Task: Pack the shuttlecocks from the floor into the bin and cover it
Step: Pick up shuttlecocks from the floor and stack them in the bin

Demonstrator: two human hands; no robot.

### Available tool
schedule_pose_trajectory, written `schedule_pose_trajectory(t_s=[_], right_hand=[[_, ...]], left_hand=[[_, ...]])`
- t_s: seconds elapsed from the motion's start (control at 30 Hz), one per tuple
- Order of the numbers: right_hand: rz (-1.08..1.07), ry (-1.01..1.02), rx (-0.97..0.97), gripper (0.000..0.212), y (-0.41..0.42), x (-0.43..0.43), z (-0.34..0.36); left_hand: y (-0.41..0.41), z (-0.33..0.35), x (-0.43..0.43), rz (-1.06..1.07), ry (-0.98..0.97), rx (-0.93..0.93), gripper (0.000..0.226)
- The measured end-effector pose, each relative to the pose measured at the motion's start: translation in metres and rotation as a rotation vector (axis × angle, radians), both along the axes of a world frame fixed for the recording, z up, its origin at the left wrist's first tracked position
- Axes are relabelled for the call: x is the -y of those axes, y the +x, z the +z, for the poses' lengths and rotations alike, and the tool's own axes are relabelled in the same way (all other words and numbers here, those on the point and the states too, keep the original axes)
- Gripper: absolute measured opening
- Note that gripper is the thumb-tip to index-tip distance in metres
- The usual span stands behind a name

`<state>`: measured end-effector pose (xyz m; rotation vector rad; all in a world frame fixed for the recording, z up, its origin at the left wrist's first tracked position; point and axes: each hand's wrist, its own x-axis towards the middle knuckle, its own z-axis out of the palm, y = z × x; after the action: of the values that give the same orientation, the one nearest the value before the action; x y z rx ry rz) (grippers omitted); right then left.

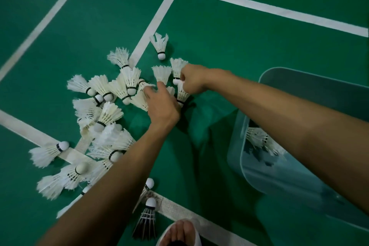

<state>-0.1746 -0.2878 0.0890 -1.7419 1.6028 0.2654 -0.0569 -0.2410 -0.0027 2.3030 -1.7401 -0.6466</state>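
Note:
Several white feather shuttlecocks [103, 114] lie heaped on the green court floor at left and centre. One lone shuttlecock [160, 46] lies beyond the heap. My left hand [161, 104] reaches into the far edge of the heap, fingers closing on shuttlecock feathers [139, 100]. My right hand [192, 80] is closed on shuttlecocks [177, 70], with feathers sticking out above and below the fist. The clear plastic bin [237, 146] stands at right under my right forearm, with a few shuttlecocks [259, 138] inside.
A translucent lid [311, 86] rests behind the bin at right. A dark-feathered shuttlecock [146, 221] lies near my foot [177, 233] at the bottom edge. White court lines [155, 16] cross the floor.

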Motion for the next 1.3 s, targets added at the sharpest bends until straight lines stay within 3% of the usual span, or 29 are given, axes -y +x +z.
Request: schedule_pose_trajectory(t_s=[0.07, 0.13, 0.2, 0.4, 0.57, 0.73, 0.8, 0.93, 1.03, 1.2, 1.3], right_hand=[[-0.050, -0.034, 0.041, 0.030, 0.001, 0.000, -0.004], [-0.063, -0.043, 0.035, 0.005, 0.005, -0.003, -0.010], [-0.074, -0.050, 0.000, 0.023, 0.010, -0.007, -0.016], [-0.090, -0.063, -0.055, 0.025, 0.013, -0.019, -0.014], [-0.113, 0.107, 0.058, 0.016, 0.006, -0.041, -0.004], [-0.173, 0.142, 0.248, 0.012, 0.000, -0.076, 0.015], [-0.196, 0.117, 0.297, 0.005, -0.001, -0.092, 0.021], [-0.208, -0.017, 0.288, 0.032, 0.002, -0.115, 0.025], [-0.129, -0.020, 0.214, 0.012, 0.001, -0.122, 0.028], [-0.090, 0.014, 0.271, 0.017, 0.000, -0.126, 0.031], [-0.051, 0.017, 0.345, 0.029, -0.003, -0.132, 0.042]], left_hand=[[0.005, -0.002, -0.001, -0.007, 0.001, -0.023, 0.051], [0.011, -0.004, -0.006, -0.025, 0.002, -0.050, 0.058], [0.014, -0.006, -0.015, -0.076, 0.002, -0.069, 0.056], [0.018, 0.005, -0.048, -0.029, 0.062, -0.192, 0.021], [0.033, 0.028, -0.068, -0.261, 0.383, -0.403, 0.029], [0.035, 0.053, -0.090, -0.324, 0.319, -0.444, 0.072], [0.036, 0.060, -0.098, -0.330, 0.314, -0.444, 0.063], [0.042, 0.072, -0.113, -0.441, 0.389, -0.460, 0.054], [0.042, 0.080, -0.122, -0.517, 0.383, -0.523, 0.051], [0.046, 0.088, -0.134, -0.485, 0.353, -0.538, 0.025], [0.049, 0.100, -0.134, -0.439, 0.287, -0.550, 0.036]])
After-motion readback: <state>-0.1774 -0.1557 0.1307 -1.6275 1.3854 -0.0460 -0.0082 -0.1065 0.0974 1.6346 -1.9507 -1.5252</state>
